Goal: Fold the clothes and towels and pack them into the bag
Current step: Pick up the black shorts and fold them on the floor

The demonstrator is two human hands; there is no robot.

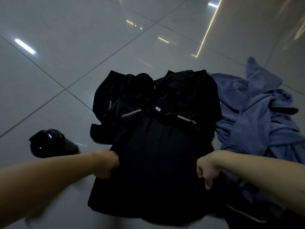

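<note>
A black jacket (155, 146) with grey reflective strips lies spread on the tiled floor, collar away from me. My left hand (107, 163) grips its left side edge with curled fingers. My right hand (206, 169) grips the right side edge, fingers curled into the dark cloth. A crumpled blue garment (257, 116) lies in a heap to the right, touching the jacket. No bag shows in the head view.
A shiny black rounded object (51, 142) rests on the floor left of the jacket, close to my left forearm. Glossy grey floor tiles (82, 47) stretch away beyond the clothes. More dark cloth with a grey strip (247, 214) lies at the lower right.
</note>
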